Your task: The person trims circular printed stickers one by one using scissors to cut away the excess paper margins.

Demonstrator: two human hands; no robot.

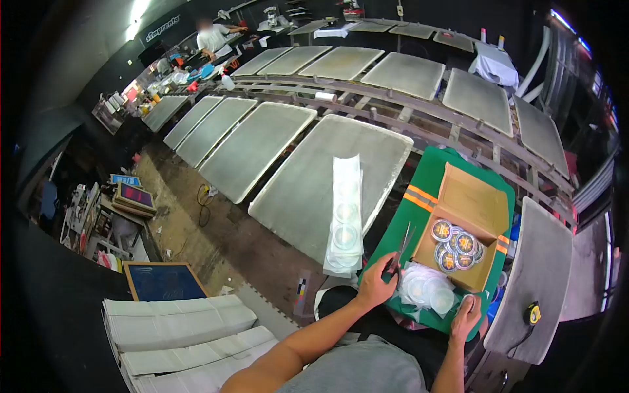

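My left hand (378,283) is closed around the handles of a pair of scissors (405,240), whose blades point up and away from me. My right hand (466,318) is curled at the near right corner of the green cloth-covered board (401,223); something small and pale shows at its fingertips, too small to name. Between both hands lies a pile of clear round plastic pieces (424,289). Just beyond them, an open cardboard box (469,196) holds several round badges (466,243) with dark, gold and white faces.
A strip of clear plastic with round shapes (346,226) lies on the grey platen (288,196) to my left. On the right platen (534,262) sits a yellow tape measure (532,313). White boxes (177,321) stand at lower left. Another person (213,38) works far off.
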